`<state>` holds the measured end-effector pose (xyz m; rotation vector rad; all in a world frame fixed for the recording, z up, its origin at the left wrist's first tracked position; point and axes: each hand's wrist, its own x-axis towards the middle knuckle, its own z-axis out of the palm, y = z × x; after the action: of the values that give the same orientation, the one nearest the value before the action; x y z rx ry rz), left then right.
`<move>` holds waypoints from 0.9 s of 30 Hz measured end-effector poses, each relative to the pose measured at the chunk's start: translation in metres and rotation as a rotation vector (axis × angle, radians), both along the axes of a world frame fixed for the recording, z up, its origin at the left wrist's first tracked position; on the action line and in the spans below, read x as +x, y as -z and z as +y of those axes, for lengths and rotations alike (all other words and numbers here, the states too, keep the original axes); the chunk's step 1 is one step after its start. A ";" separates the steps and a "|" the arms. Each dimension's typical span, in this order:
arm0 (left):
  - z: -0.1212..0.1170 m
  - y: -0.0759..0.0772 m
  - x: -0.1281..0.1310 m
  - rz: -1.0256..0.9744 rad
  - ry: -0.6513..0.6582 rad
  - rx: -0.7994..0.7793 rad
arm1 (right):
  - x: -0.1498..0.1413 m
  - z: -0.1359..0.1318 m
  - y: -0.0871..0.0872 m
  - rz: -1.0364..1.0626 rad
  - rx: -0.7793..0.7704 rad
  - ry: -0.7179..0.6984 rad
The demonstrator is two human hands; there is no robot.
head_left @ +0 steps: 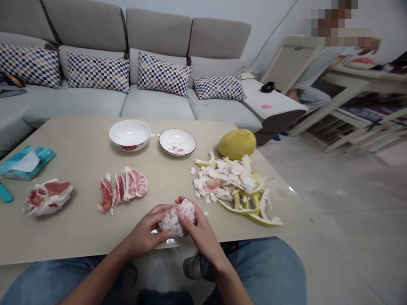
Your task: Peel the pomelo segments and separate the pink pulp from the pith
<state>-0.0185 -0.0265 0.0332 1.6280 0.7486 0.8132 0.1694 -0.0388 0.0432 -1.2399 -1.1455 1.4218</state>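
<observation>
Landmark = white bowl (129,136), far half of the table (95,233). All positions relative to it, as the wearer sees them.

Chunk (177,220): peeled fruit, pale skin with faint pink, off the bowl's near side and a bit right, at the table's near edge. Held in both hands.

Left hand (148,231): closed on the chunk's left side, fingers over the far side, thumb at the near edge. Right hand (202,228): closed on its right side, thumb pressed on top. Grip: both clamped on the chunk.

Segments (130,186): pink, in a row, straight to the near side of the bowl. Big piece (49,198): red flesh, partly white-skinned, near side and well left. Tissue pack (28,163): left of the bowl, teal. Teal handle (5,193): far left, near side, cut off by the view's edge.

Plate (177,142): just right of the bowl, dark rim, not touching it. Pomelo (237,144): whole, yellow, farther right, past the plate. Peel (263,216): yellow-green strips with white pith scraps, heaped right and near side; pink bit among the scraps.

Sofa (155,103) with checked cushions (163,74): beyond the bowl. Person (321,65): seated well off to the right and beyond.
</observation>
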 end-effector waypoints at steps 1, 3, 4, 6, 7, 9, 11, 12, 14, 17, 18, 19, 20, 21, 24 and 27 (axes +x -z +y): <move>0.000 0.002 0.001 -0.028 -0.008 -0.022 | -0.001 -0.002 0.000 -0.014 0.008 0.004; -0.001 0.004 0.002 -0.083 -0.017 -0.056 | -0.003 -0.005 0.000 -0.038 0.035 0.014; -0.001 0.005 0.002 -0.101 -0.024 -0.065 | -0.002 -0.006 -0.001 -0.059 0.066 0.018; -0.001 0.006 0.001 -0.129 -0.037 -0.077 | -0.001 -0.007 -0.005 -0.142 0.168 0.031; -0.001 0.006 0.000 -0.142 -0.043 -0.082 | -0.001 -0.007 -0.007 -0.207 0.235 0.033; -0.001 0.003 -0.003 -0.153 -0.057 -0.082 | -0.001 -0.009 -0.012 -0.357 0.374 0.018; -0.002 -0.001 -0.004 -0.126 -0.084 -0.059 | -0.003 -0.011 -0.015 -0.474 0.488 -0.020; -0.003 -0.003 -0.004 -0.094 -0.105 -0.036 | -0.004 -0.013 -0.016 -0.512 0.529 -0.042; -0.005 -0.009 -0.003 -0.024 -0.139 0.019 | -0.008 -0.016 -0.014 -0.560 0.574 -0.073; -0.008 -0.016 -0.002 0.021 -0.150 0.056 | -0.012 -0.020 -0.011 -0.594 0.584 -0.097; -0.008 -0.017 -0.003 0.012 -0.144 0.040 | -0.013 -0.020 -0.010 -0.601 0.583 -0.108; -0.008 -0.017 -0.003 0.000 -0.138 0.016 | -0.013 -0.020 -0.009 -0.609 0.580 -0.123; -0.008 -0.016 -0.003 -0.013 -0.138 -0.009 | -0.013 -0.018 -0.009 -0.617 0.575 -0.144; -0.008 -0.014 -0.004 -0.023 -0.141 -0.030 | -0.012 -0.016 -0.008 -0.625 0.566 -0.171; -0.004 -0.005 -0.003 -0.045 -0.180 -0.070 | -0.011 -0.006 -0.007 -0.621 0.530 -0.267; 0.004 0.006 -0.002 -0.046 -0.224 -0.095 | -0.012 0.003 -0.004 -0.542 0.502 -0.284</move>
<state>-0.0204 -0.0229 0.0277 1.4533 0.9343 0.9559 0.1575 -0.0363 0.0471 -1.1482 -1.9721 0.9054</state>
